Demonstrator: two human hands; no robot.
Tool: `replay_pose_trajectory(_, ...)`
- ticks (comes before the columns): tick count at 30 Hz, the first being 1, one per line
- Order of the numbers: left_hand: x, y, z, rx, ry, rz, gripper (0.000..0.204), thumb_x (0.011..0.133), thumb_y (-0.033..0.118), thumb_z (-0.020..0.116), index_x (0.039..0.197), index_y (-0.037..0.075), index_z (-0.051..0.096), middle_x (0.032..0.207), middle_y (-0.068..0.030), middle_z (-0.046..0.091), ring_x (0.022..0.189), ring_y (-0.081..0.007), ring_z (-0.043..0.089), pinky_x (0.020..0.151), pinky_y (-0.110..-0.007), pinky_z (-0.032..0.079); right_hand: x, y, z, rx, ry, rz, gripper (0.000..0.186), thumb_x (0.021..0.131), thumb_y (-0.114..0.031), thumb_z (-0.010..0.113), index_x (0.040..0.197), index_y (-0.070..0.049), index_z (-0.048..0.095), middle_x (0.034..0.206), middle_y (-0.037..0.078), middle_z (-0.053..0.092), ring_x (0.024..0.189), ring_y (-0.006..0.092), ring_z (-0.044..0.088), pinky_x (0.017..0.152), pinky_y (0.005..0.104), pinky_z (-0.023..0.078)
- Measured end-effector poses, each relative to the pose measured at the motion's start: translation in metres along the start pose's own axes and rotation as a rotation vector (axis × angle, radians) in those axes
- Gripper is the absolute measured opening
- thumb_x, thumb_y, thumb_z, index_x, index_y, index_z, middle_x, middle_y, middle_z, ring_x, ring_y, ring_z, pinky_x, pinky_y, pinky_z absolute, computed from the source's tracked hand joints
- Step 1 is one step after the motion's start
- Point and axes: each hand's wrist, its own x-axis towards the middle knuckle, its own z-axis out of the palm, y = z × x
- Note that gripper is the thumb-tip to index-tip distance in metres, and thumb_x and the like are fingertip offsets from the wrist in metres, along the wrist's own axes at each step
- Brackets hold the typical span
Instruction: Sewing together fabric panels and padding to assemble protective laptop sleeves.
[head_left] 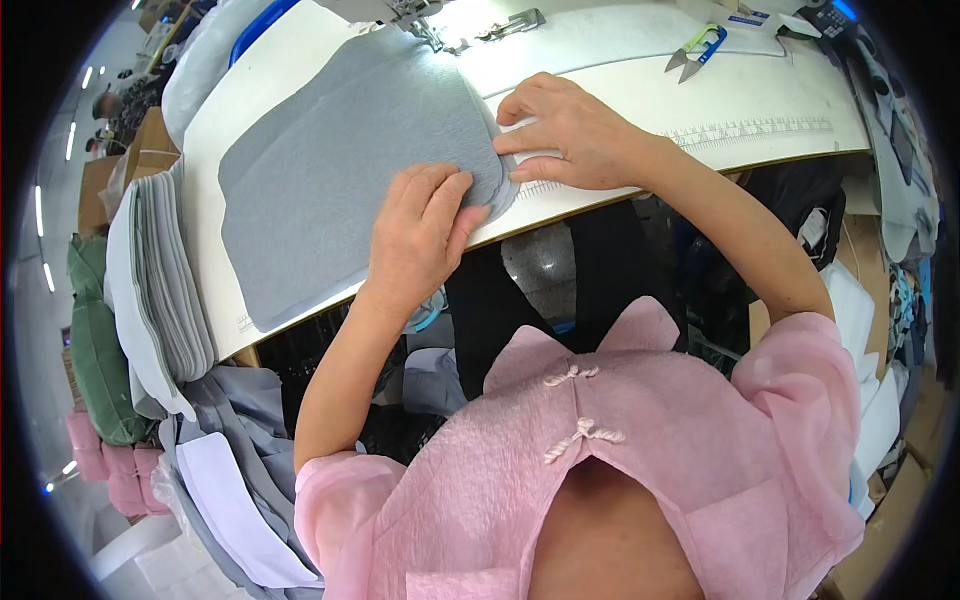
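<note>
A large grey fabric piece with rounded corners lies on the white sewing table, seemingly in more than one layer at its right edge. Its far edge reaches the lit presser foot of the sewing machine. Near the front right corner, my left hand has bent fingers on the cloth and its thumb at the edge, gripping it. My right hand pinches the right edge between thumb and fingers, just beyond the left hand. The undersides of the fingertips are hidden.
Thread snips with green and blue handles lie at the back right. A printed ruler runs along the white table. A stack of grey cut pieces hangs at the table's left end, beside a green bundle.
</note>
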Motion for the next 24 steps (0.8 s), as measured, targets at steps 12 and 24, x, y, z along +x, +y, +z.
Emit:
replay_pose_trajectory(12,-0.0058,0.0025,0.0094,0.078,0.113,0.019,0.024,0.06,-0.003,0.059,0.083,0.003,0.058,0.081,-0.0088,0.053,0.078,-0.0247,0.052,0.067,-0.034,0.041,-0.0066,-0.004,-0.0002,-0.028,0.058,-0.155,0.018,0.069,-0.014,0.064,0.085,-0.006,0.062,0.088,0.006,0.056,0.09,0.0234,0.049,0.079,0.0326,0.041)
replay_pose_trajectory(24,-0.0086,0.0028,0.0105,-0.002,0.147,-0.021,0.019,0.067,-0.005,0.059,0.085,0.001,0.06,0.077,-0.0101,0.055,0.069,-0.0226,0.053,0.057,-0.028,0.043,-0.0066,-0.0033,0.0011,-0.033,0.102,-0.195,0.011,0.072,-0.015,0.062,0.076,-0.005,0.061,0.083,0.005,0.059,0.084,0.0205,0.053,0.079,0.0304,0.042)
